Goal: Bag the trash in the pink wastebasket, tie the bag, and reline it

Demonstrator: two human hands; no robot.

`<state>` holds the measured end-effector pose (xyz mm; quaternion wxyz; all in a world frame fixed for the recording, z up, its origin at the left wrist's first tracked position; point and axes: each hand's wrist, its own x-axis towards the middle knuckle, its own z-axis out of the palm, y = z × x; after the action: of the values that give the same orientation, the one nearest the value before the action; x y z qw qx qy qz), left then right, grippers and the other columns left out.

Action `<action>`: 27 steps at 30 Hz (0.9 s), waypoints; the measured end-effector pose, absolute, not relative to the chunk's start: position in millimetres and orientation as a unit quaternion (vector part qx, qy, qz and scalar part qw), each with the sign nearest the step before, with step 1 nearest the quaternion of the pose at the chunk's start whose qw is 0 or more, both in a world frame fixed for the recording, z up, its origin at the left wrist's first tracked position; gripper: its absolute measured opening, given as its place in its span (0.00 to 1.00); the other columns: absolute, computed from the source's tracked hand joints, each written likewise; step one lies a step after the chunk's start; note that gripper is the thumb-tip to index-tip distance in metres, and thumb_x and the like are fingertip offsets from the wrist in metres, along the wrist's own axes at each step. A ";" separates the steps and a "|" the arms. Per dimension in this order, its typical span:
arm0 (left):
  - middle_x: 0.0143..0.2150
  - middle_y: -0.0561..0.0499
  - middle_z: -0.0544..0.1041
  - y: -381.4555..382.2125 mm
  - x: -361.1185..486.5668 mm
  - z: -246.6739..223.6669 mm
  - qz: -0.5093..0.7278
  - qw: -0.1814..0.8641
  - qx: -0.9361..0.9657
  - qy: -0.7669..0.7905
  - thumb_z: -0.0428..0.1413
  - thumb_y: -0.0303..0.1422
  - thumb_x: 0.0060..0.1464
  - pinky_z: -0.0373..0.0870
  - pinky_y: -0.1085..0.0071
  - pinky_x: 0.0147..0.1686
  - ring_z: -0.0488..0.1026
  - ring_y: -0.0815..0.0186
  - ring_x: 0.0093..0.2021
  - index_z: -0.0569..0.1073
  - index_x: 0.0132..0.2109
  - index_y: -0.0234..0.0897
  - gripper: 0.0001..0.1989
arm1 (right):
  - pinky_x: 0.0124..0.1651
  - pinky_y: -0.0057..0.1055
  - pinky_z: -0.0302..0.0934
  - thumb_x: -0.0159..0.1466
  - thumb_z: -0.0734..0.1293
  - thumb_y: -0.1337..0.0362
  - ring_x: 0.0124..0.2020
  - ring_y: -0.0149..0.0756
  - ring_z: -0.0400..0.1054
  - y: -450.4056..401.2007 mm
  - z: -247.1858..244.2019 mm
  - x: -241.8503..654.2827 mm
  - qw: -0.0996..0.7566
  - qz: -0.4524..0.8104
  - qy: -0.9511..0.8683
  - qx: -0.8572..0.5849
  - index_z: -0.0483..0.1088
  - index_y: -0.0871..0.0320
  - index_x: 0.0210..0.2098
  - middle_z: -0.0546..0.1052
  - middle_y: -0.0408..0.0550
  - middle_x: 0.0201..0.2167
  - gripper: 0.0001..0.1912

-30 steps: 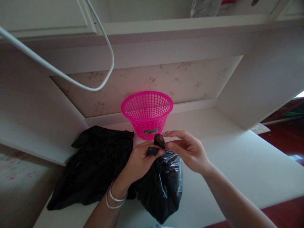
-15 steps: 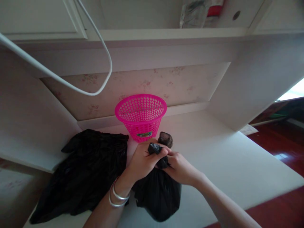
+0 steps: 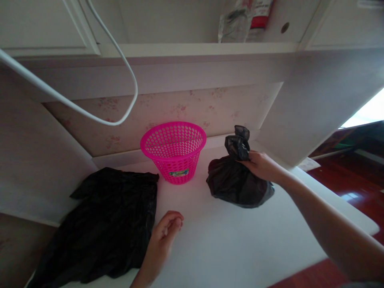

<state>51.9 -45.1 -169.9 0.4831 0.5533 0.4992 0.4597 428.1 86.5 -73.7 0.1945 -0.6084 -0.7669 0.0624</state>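
Note:
A tied black plastic bag (image 3: pixel 240 182), bulging below its knot, is at the right of the white tabletop. My right hand (image 3: pixel 259 166) is closed on the bag just below the knotted top. At the lower middle, my left hand (image 3: pixel 165 232) is above the tabletop with its fingers loosely curled and nothing in them. Just left of it lies a second black plastic bag (image 3: pixel 114 224), flat and crumpled. A pink perforated plastic basket (image 3: pixel 178 164) with a small label on its front stands upright against the back, between the two bags.
The white tabletop (image 3: pixel 210 248) is set in a recess with side panels. A white cable (image 3: pixel 133 80) hangs in a loop at the upper left. On the shelf above are a clear plastic package (image 3: pixel 235 26) and a red-and-white item (image 3: pixel 259 16). Reddish flooring (image 3: pixel 345 180) shows at right.
My left hand has let go of the knotted bag and drawn back to the lower left. My right hand has carried that bag right and toward the back. The bracelets have left the view.

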 end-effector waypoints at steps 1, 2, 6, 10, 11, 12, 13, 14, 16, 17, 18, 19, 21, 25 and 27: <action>0.33 0.49 0.76 -48.6 51.2 -176.3 0.448 0.486 0.546 0.515 0.59 0.52 0.61 0.71 0.69 0.40 0.74 0.62 0.36 0.79 0.37 0.38 0.21 | 0.44 0.35 0.66 0.69 0.62 0.60 0.42 0.50 0.78 96.6 -71.6 436.6 0.183 0.050 -0.763 -0.618 0.79 0.58 0.38 0.83 0.57 0.39 0.14; 0.32 0.50 0.76 -51.5 50.3 -181.9 0.437 0.489 0.537 0.530 0.58 0.54 0.61 0.71 0.68 0.39 0.74 0.61 0.35 0.79 0.36 0.38 0.22 | 0.47 0.35 0.66 0.69 0.63 0.61 0.45 0.51 0.78 106.9 -70.3 444.9 0.171 0.038 -0.760 -0.626 0.80 0.58 0.40 0.84 0.58 0.42 0.14; 0.31 0.49 0.77 -59.1 46.5 -196.4 0.417 0.503 0.510 0.559 0.58 0.58 0.58 0.72 0.67 0.39 0.74 0.60 0.34 0.79 0.35 0.38 0.26 | 0.54 0.38 0.65 0.71 0.62 0.67 0.55 0.55 0.75 146.3 -72.5 475.3 0.119 0.004 -0.751 -0.650 0.77 0.63 0.52 0.81 0.64 0.53 0.15; 0.30 0.48 0.78 -65.7 45.8 -201.9 0.426 0.508 0.488 0.568 0.59 0.60 0.54 0.72 0.66 0.38 0.74 0.59 0.33 0.80 0.34 0.38 0.27 | 0.58 0.42 0.66 0.72 0.64 0.68 0.55 0.50 0.75 178.4 -84.7 497.3 0.067 -0.007 -0.739 -0.670 0.76 0.63 0.53 0.80 0.62 0.53 0.13; 0.30 0.48 0.78 -67.2 46.1 -202.7 0.428 0.507 0.482 0.573 0.60 0.61 0.54 0.72 0.66 0.38 0.73 0.59 0.33 0.80 0.33 0.38 0.28 | 0.58 0.44 0.67 0.72 0.66 0.66 0.54 0.47 0.75 184.7 -88.8 500.6 0.056 -0.008 -0.736 -0.675 0.75 0.62 0.53 0.80 0.59 0.53 0.12; 0.30 0.48 0.78 -68.6 46.4 -203.1 0.430 0.506 0.476 0.577 0.60 0.61 0.53 0.71 0.66 0.38 0.73 0.59 0.33 0.80 0.33 0.38 0.28 | 0.58 0.46 0.69 0.72 0.67 0.63 0.53 0.45 0.75 190.1 -93.1 503.0 0.047 -0.007 -0.733 -0.679 0.75 0.61 0.53 0.79 0.56 0.53 0.12; 0.29 0.48 0.77 -69.7 46.7 -203.4 0.432 0.504 0.471 0.580 0.60 0.62 0.52 0.71 0.66 0.37 0.73 0.59 0.32 0.80 0.33 0.38 0.29 | 0.57 0.47 0.70 0.72 0.68 0.61 0.52 0.43 0.75 194.7 -97.6 504.3 0.040 -0.006 -0.730 -0.682 0.74 0.60 0.53 0.78 0.54 0.53 0.13; 0.29 0.48 0.77 -70.8 47.0 -203.4 0.436 0.503 0.466 0.583 0.60 0.62 0.51 0.71 0.66 0.37 0.73 0.59 0.32 0.80 0.32 0.38 0.29 | 0.55 0.47 0.71 0.72 0.69 0.58 0.52 0.42 0.75 198.3 -102.0 504.6 0.035 -0.006 -0.728 -0.685 0.73 0.60 0.54 0.78 0.53 0.53 0.15; 0.27 0.50 0.75 -72.4 47.2 -203.0 0.445 0.502 0.456 0.585 0.61 0.63 0.50 0.70 0.66 0.36 0.72 0.60 0.31 0.79 0.31 0.38 0.29 | 0.54 0.47 0.72 0.72 0.69 0.57 0.51 0.43 0.75 202.7 -109.8 502.7 0.032 -0.008 -0.722 -0.691 0.73 0.60 0.54 0.77 0.53 0.53 0.16; 0.27 0.50 0.75 -73.0 47.0 -202.7 0.453 0.499 0.451 0.586 0.61 0.62 0.50 0.70 0.67 0.36 0.71 0.60 0.31 0.79 0.31 0.38 0.29 | 0.54 0.47 0.72 0.72 0.69 0.57 0.51 0.43 0.75 203.6 -113.1 500.7 0.034 -0.011 -0.720 -0.693 0.73 0.60 0.55 0.77 0.53 0.53 0.16; 0.27 0.51 0.74 -73.7 46.7 -202.6 0.459 0.496 0.446 0.586 0.61 0.62 0.50 0.69 0.67 0.35 0.71 0.61 0.30 0.78 0.31 0.38 0.29 | 0.55 0.47 0.72 0.72 0.68 0.57 0.52 0.43 0.75 203.7 -115.8 498.3 0.038 -0.014 -0.720 -0.693 0.72 0.60 0.55 0.77 0.53 0.54 0.17; 0.26 0.51 0.74 -74.3 46.1 -202.8 0.462 0.497 0.444 0.586 0.62 0.62 0.50 0.69 0.67 0.35 0.71 0.61 0.30 0.78 0.31 0.38 0.28 | 0.55 0.48 0.71 0.72 0.68 0.57 0.52 0.43 0.74 203.1 -118.1 495.7 0.042 -0.016 -0.721 -0.691 0.72 0.60 0.56 0.76 0.54 0.55 0.17; 0.26 0.51 0.73 -75.5 44.4 -204.2 0.464 0.499 0.443 0.584 0.62 0.61 0.51 0.69 0.67 0.35 0.71 0.61 0.30 0.78 0.31 0.38 0.28 | 0.56 0.47 0.70 0.72 0.68 0.57 0.52 0.43 0.75 200.5 -121.2 490.4 0.046 -0.014 -0.731 -0.681 0.73 0.60 0.57 0.76 0.55 0.56 0.18; 0.27 0.51 0.74 -76.9 40.6 -210.6 0.462 0.508 0.447 0.573 0.62 0.58 0.54 0.68 0.67 0.35 0.70 0.62 0.30 0.78 0.31 0.38 0.26 | 0.55 0.37 0.66 0.72 0.66 0.55 0.51 0.46 0.76 194.9 -123.5 483.0 0.048 -0.009 -0.741 -0.670 0.78 0.62 0.50 0.78 0.63 0.53 0.17; 0.27 0.51 0.74 -76.3 39.9 -213.8 0.451 0.515 0.454 0.570 0.61 0.58 0.55 0.68 0.67 0.35 0.70 0.62 0.30 0.79 0.32 0.38 0.25 | 0.54 0.38 0.66 0.74 0.64 0.53 0.51 0.46 0.76 194.3 -123.1 481.7 0.051 -0.017 -0.726 -0.686 0.78 0.63 0.46 0.79 0.63 0.50 0.19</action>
<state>39.9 -76.3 -213.8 0.5154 0.4538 0.5701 0.4510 481.7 194.3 -123.1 0.0511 -0.6856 -0.7260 -0.0170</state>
